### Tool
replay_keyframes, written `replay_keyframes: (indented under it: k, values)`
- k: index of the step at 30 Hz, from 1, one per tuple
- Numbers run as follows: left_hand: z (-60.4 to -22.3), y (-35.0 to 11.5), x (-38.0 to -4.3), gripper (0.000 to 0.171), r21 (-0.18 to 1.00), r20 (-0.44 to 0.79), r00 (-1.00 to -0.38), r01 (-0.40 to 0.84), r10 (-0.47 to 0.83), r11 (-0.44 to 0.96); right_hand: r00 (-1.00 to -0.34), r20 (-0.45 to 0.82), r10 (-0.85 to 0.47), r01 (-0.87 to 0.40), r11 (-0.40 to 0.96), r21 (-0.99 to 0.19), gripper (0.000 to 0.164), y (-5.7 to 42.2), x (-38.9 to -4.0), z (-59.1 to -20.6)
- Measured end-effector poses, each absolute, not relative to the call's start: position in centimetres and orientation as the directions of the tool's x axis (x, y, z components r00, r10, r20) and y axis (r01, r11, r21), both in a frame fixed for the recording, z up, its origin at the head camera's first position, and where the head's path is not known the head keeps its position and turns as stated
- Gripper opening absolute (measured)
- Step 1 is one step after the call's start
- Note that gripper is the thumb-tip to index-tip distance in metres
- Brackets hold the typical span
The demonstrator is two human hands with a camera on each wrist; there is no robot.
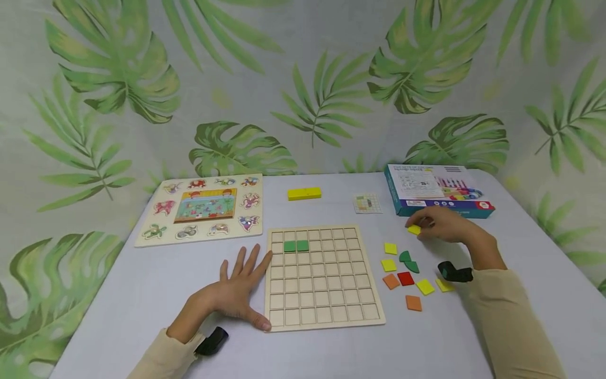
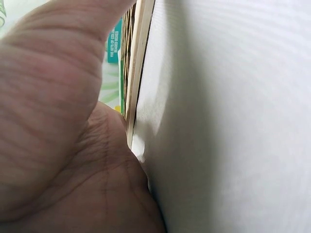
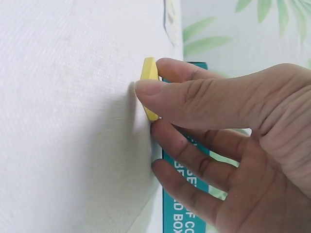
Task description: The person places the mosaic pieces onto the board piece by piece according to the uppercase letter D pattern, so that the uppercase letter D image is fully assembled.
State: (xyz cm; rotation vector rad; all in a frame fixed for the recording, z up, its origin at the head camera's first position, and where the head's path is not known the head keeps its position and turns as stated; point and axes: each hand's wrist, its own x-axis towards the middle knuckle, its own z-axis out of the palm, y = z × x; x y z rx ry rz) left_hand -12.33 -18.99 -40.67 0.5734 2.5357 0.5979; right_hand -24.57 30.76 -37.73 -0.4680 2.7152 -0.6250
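My right hand [image 1: 437, 223] pinches a yellow square tile [image 3: 149, 87] between thumb and fingers, close over the table in front of the teal box. With fingers spread, my left hand [image 1: 241, 292] rests at the left edge of a wooden grid board [image 1: 326, 330], thumb and forefinger touching its side. Two green square tiles [image 1: 295, 246] sit side by side in the board's second row from the far edge. Right of the board lie several loose pieces: yellow squares [image 1: 390, 248], orange squares [image 1: 414, 303], a red square [image 1: 405, 278] and green quarter-round pieces [image 1: 412, 267].
At the back left lies an animal puzzle board [image 1: 158, 210]. A yellow bar-shaped block [image 1: 304, 193] and a small printed pattern card [image 1: 366, 203] are behind the grid board. The teal-sided box [image 1: 440, 189] stands at the back right, with a leaf-patterned cloth [image 1: 331, 68] behind the table.
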Motion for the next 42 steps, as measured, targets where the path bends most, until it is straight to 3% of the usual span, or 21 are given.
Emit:
replay_keyframes:
  k: [18,42]
  values:
    - [-40.6,-19.1,-12.4,0.146,0.525,-0.323,-0.805,0.285,0.497,0.802,-0.914,-0.208,-0.349,-0.245,0.881,-0.405,0.026,30.1,-25.1,-38.2]
    - [-40.6,-19.2,-12.3,0.146,0.532,-0.339,-0.795,0.279,0.503,0.8,-0.878,-0.152,-0.453,-0.356,0.832,-0.424,0.028,24.6,-24.6,-36.4]
